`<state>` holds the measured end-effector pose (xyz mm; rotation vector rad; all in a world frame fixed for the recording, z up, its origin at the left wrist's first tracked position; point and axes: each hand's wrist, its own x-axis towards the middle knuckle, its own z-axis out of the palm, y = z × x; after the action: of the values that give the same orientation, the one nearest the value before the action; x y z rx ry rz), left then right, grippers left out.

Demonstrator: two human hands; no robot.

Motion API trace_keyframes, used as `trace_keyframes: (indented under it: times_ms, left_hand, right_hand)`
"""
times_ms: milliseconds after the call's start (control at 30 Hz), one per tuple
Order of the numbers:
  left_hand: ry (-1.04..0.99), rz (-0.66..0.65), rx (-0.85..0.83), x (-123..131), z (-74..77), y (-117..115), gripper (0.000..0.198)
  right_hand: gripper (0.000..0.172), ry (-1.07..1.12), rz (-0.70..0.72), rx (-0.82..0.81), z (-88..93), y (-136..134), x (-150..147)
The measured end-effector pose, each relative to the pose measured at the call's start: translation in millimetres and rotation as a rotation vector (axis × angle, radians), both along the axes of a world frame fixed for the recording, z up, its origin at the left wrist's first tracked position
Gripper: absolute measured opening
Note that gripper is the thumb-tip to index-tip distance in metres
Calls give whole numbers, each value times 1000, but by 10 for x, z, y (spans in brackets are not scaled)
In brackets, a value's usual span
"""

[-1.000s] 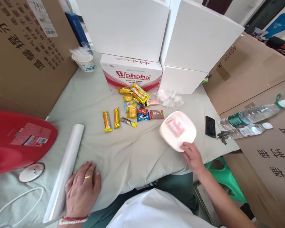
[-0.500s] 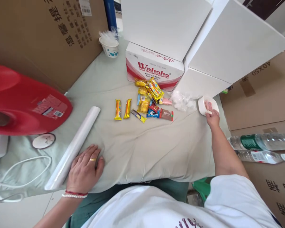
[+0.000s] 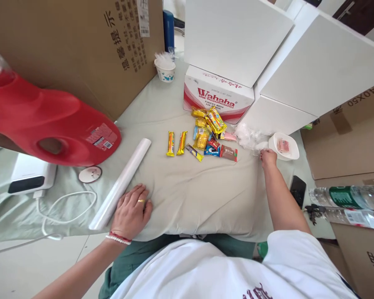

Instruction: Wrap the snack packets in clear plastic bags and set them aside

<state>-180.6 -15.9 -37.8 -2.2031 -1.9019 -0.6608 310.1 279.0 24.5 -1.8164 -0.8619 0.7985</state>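
Note:
My right hand [image 3: 268, 158] is closed in a pinch beside a white bowl [image 3: 296, 152] that holds a pink packet [image 3: 283, 145]. A small white rounded thing [image 3: 262, 145] shows just past its fingertips; I cannot make out what it is. Crumpled clear plastic [image 3: 249, 135] lies to the left of that hand. Flat on the cloth rests my left hand [image 3: 132, 209], fingers stretched out, touching or close against a white roll of plastic film [image 3: 121, 185]. Wrapped snacks [image 3: 202, 138] are heaped mid-table, with two yellow bars [image 3: 171, 143] apart from the heap.
A Wahaha carton [image 3: 216, 96] stands behind the snacks, white panels [image 3: 233, 37] above it. At left are a red jug [image 3: 65, 120], a white power bank [image 3: 31, 170] with cable, and a paper cup [image 3: 166, 71]. A phone [image 3: 298, 190] and plastic bottles [image 3: 349, 196] lie at right.
My right hand has come off the white bowl and moved left to the small white thing. The left hand stays by the roll. The view has shifted left.

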Motion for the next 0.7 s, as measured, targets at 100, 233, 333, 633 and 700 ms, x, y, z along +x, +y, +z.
trace_keyframes:
  times_ms: [100,233,333,633,700]
  left_hand:
    - [-79,-45,22,-37,-19,-44,25]
    - [-280,-104,142,-48,30,-95,32]
    - [-541,-163,78,177,189,-53,32]
    - [-1197,-493,-592,1797,522,470,85]
    - [-1285,-373,-696,1954,451,566,87]
  right_hand:
    - [43,137,-58,23,-8,-659,-17]
    - [50,483,-15,15,-47,-1741,-145]
    - [51,504,-14,-5,-57,-2315,-351]
    - [31,61,568,-132,8,-2606,-1112]
    - [34,75,667,-134,42,-2583,-1188]
